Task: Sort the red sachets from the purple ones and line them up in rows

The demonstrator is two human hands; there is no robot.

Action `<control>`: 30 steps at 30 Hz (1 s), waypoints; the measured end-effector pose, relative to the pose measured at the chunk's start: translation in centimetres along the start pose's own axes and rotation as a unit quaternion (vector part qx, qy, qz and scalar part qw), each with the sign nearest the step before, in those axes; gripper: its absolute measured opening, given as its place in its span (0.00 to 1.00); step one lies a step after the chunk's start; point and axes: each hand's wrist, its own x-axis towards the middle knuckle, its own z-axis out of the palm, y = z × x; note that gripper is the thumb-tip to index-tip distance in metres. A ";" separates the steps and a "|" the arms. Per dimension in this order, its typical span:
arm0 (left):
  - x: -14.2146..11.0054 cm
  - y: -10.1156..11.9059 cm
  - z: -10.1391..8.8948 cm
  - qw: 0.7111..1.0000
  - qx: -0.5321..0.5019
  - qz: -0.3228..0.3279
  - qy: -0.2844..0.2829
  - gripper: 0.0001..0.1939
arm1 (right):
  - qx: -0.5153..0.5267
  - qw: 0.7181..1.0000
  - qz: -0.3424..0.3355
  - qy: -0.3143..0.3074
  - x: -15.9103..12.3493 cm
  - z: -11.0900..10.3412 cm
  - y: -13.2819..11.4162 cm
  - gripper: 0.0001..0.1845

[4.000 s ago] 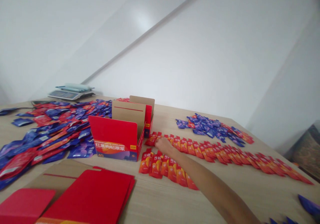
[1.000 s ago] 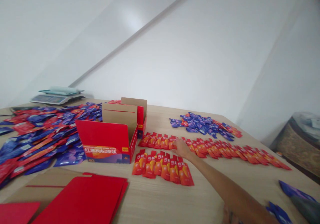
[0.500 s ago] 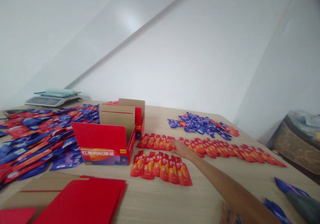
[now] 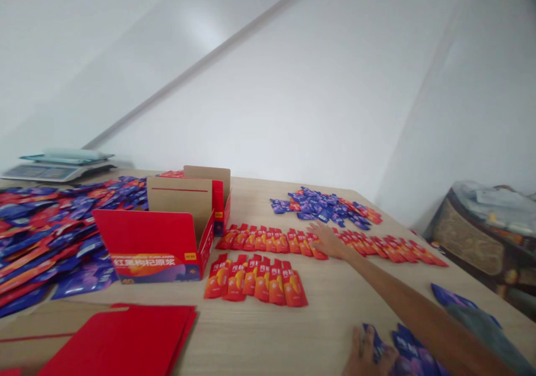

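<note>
My right hand (image 4: 329,239) reaches far across the wooden table (image 4: 272,337) and lies flat, fingers spread, on a long row of red sachets (image 4: 377,244). To its left, a part of that row (image 4: 259,239) sits slightly apart. A shorter row of red sachets (image 4: 255,280) lies nearer me. My left hand (image 4: 368,355) rests at the bottom edge, fingers stretched over purple sachets (image 4: 419,359). An open red carton (image 4: 154,247) stands left of the rows.
A large heap of purple and red sachets (image 4: 50,236) covers the left. A smaller purple pile (image 4: 322,204) lies behind the long row. Flat red cartons (image 4: 125,339) lie at the front left, a scale (image 4: 54,163) at the back left. Dark furniture (image 4: 481,231) stands right of the table.
My right hand has slid rightwards along the long red row, leaving some sachets set apart at its left end. My left hand has come into view on the purple sachets. The view has turned right.
</note>
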 end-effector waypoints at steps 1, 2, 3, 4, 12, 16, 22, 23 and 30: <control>-0.1 0.0 -0.2 1.000 0.008 0.005 0.004 0.30 | -0.007 0.999 0.021 -0.023 -0.6 0.2 0.3 0.43; -0.1 0.0 -0.3 1.000 0.020 0.011 0.012 0.29 | -0.011 0.998 0.047 -0.047 -1.1 0.6 0.5 0.47; -0.1 0.0 -0.2 0.999 0.032 0.022 0.016 0.28 | -0.012 0.995 0.075 -0.069 -1.6 1.1 0.5 0.51; -0.1 -0.1 -0.1 0.998 0.044 0.035 0.018 0.28 | -0.010 0.991 0.102 -0.089 -2.0 1.7 0.5 0.54; 0.6 -0.4 0.4 0.991 0.120 0.060 0.017 0.23 | 0.014 0.985 0.137 -0.101 -2.7 5.4 1.2 0.62; 0.5 -0.4 0.1 0.985 0.143 0.093 0.025 0.21 | 0.019 0.987 0.122 -0.105 -2.4 5.2 1.6 0.62; 0.3 -0.8 0.6 0.986 0.151 0.069 0.029 0.22 | 0.019 0.991 0.116 -0.069 -2.4 5.2 1.7 0.59; 0.4 -0.8 0.8 0.984 0.156 0.081 0.022 0.21 | 0.024 0.991 0.113 -0.064 -2.6 5.1 1.9 0.59; 0.7 -1.3 2.1 0.978 0.176 0.105 0.045 0.19 | 0.086 0.995 0.045 -0.035 -3.9 3.6 3.1 0.44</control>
